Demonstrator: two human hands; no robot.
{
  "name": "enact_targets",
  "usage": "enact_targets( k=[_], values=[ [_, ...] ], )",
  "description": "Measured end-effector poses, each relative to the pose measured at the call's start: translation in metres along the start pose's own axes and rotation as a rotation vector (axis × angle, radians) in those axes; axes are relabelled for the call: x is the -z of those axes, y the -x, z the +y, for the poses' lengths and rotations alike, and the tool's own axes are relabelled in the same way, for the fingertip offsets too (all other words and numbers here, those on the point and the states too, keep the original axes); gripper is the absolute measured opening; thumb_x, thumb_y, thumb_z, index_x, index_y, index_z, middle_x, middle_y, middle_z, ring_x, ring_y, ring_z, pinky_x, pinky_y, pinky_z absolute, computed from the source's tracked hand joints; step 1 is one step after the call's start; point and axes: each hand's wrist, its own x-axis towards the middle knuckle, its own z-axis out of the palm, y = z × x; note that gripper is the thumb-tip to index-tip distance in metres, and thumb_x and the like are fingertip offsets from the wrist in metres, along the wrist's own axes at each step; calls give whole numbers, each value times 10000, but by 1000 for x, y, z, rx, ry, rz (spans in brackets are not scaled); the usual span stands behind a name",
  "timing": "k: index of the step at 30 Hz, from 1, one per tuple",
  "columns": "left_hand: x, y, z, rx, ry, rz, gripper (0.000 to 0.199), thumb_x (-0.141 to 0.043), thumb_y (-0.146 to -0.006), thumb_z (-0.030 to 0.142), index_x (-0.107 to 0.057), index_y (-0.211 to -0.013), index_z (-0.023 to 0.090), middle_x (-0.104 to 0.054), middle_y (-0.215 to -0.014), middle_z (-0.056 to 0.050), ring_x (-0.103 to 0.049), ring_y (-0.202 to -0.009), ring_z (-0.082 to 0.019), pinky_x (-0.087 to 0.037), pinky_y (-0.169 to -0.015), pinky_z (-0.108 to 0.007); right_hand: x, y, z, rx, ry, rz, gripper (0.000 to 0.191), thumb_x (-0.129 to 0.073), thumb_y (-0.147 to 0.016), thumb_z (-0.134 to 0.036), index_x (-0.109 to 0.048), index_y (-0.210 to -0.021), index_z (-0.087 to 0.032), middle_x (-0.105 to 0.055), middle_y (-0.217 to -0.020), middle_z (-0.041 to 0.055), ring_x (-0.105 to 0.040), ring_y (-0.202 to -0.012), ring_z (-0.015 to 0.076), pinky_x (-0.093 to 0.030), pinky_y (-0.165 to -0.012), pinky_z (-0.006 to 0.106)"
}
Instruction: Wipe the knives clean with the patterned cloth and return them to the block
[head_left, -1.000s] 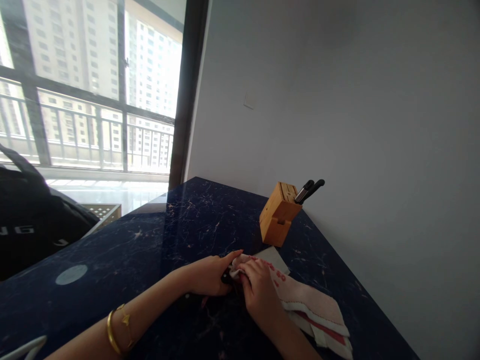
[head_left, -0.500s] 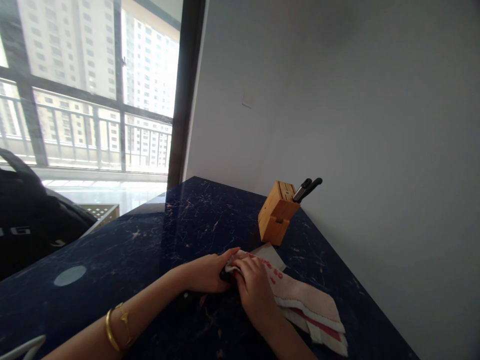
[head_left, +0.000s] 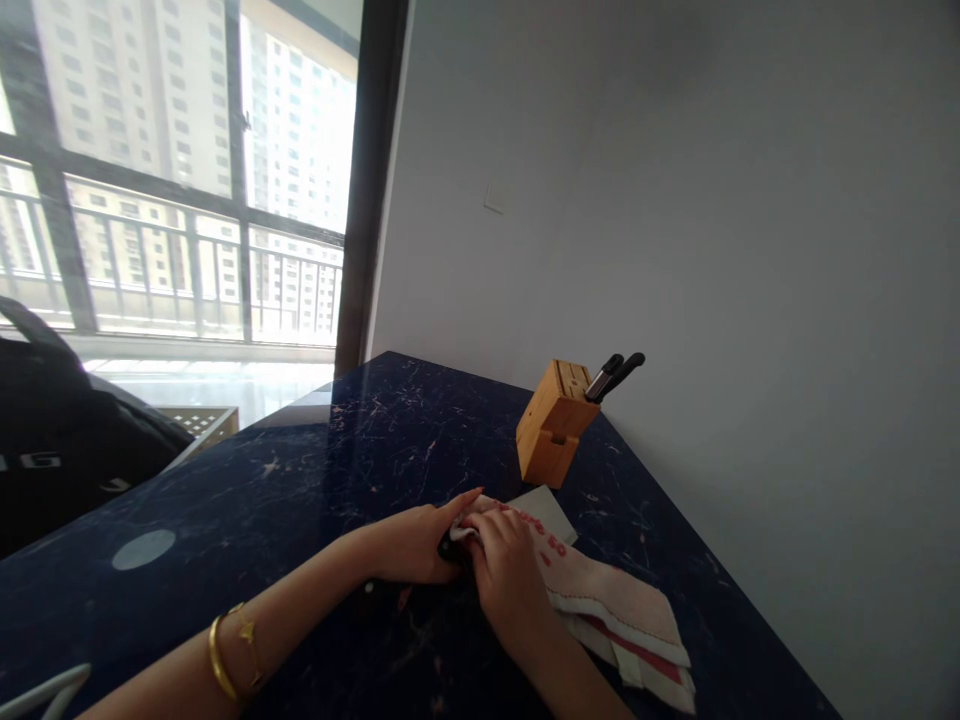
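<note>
My left hand is curled around a black handle, probably a kitchen knife's, and most of it is hidden by my fingers. My right hand pinches a bunched fold of a pink-and-white cloth against the far end of that handle. Whatever lies inside the fold is hidden. The rest of the cloth trails to the lower right, with red lettering along one edge. A pale flat board lies just beyond my right hand, partly under the cloth.
A wooden knife block holding black-handled knives stands at the wall on the dark marble countertop. The counter edge runs along the left. A black bag sits beyond it, below a balcony window.
My right hand has slid slightly left along the black handle, drawing the cloth with it. The whole view has tilted a little as my head moved.
</note>
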Motion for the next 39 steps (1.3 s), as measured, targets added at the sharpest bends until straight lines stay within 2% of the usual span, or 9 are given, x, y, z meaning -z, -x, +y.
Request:
enact_targets(
  k=[9,16,25,29,39],
  values=[
    [1,2,2,37,-7,-12,854,-542,-660,274,-84,-1378,216,-666,-808,-4,-634,-727,-203,-433,-580,-215,7,1,-2,17,16,-70,231,-410,-794,-93,-539,-960,-188,-552,-976,47,-436,-952,199,-299,-886,361],
    [2,1,4,75,-41,-38,872,-543,-651,284,-72,-1381,207,-658,-708,8,-629,-650,-203,-409,-506,-211,14,12,0,28,40,-132,276,-413,-753,-59,-551,-950,-194,-559,-967,52,-442,-949,210,-290,-897,381],
    [-1,0,-2,2,-79,-4,808,-542,-670,285,-138,-1368,239,-659,-949,-40,-628,-815,-230,-451,-653,-248,-1,1,-3,-19,95,-69,326,-374,-779,-59,-546,-1034,-168,-562,-1010,73,-435,-982,214,-272,-928,381],
    [0,1,0,-3,-70,-7,778,-536,-679,295,-163,-1360,242,-669,-905,-28,-634,-778,-222,-448,-623,-239,5,3,-5,11,88,-77,296,-398,-778,-84,-539,-1019,-181,-549,-1034,60,-425,-995,210,-273,-924,368],
    [1,2,3,31,-17,-20,777,-535,-668,292,-180,-1356,226,-667,-732,11,-633,-667,-192,-421,-541,-212,11,10,-8,-21,113,-85,204,-431,-678,-89,-525,-833,-181,-535,-876,49,-431,-882,204,-300,-849,347]
  ],
)
